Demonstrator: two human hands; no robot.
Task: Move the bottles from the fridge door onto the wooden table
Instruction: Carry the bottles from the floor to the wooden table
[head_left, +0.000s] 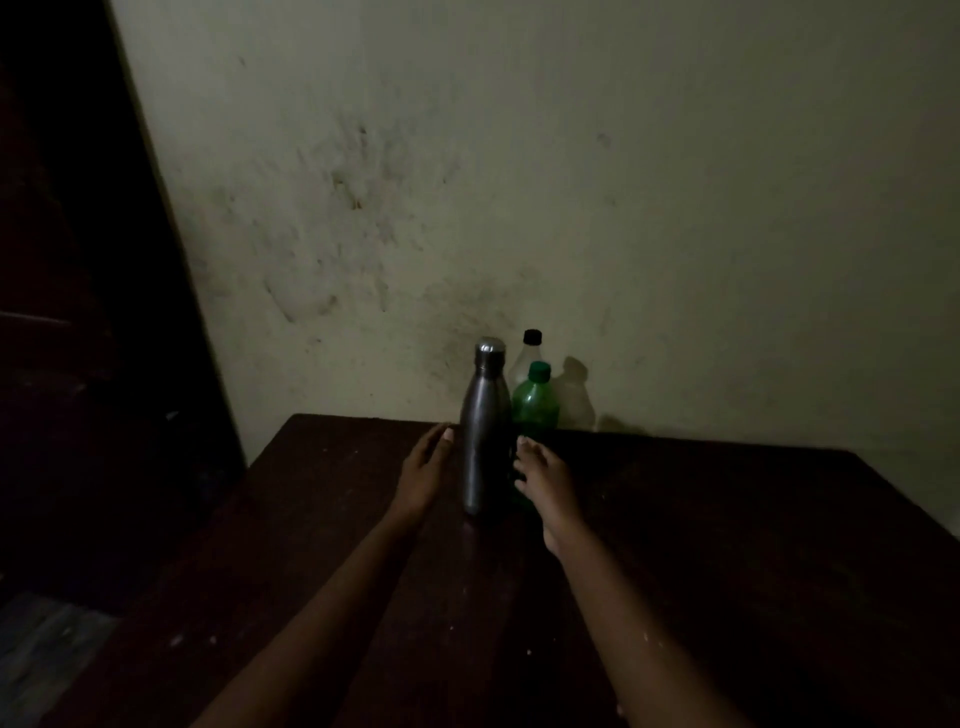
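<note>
Three bottles stand upright on the dark wooden table (727, 545) near the wall. A steel bottle (484, 431) is in front. A green plastic bottle (536, 402) with a green cap stands right behind it, and a clear bottle (525, 358) with a black cap is farthest back. My left hand (423, 470) hovers just left of the steel bottle with straight fingers, a small gap between them. My right hand (543, 478) sits just right of the steel bottle, fingers loosely spread near the green bottle's base, holding nothing.
A stained pale wall (571, 182) rises directly behind the table. A dark door or cabinet (78, 312) fills the left side. Grey floor (36, 660) shows at the lower left, past the table's left edge.
</note>
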